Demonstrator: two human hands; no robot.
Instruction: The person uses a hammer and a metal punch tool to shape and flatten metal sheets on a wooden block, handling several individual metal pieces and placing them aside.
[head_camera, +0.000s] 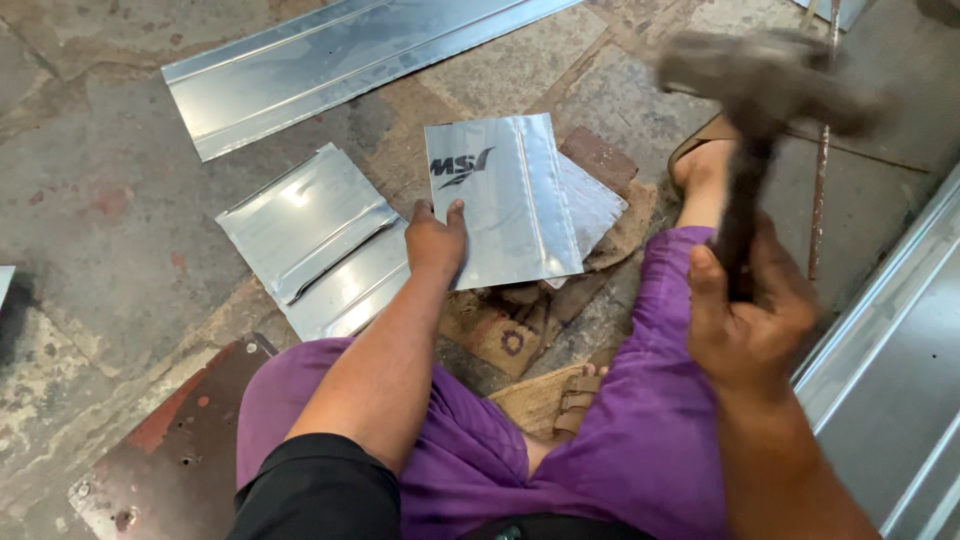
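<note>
My left hand (437, 243) presses on the near left edge of a small shiny metal sheet (510, 200) that lies on burlap sacking (500, 330) on the stone floor. A raised fold line runs down the sheet. My right hand (750, 320) grips the dark handle of a hammer (765, 85), raised in the air to the right of the sheet, its head blurred. I sit on the floor in purple trousers with my legs either side of the sacking.
Another creased metal piece (320, 240) lies left of my hand. A long metal strip (340, 65) lies at the back. More sheet metal (890, 370) runs along the right. A thin rusty rod (822, 150) and a rusty plate (170, 440) lie nearby.
</note>
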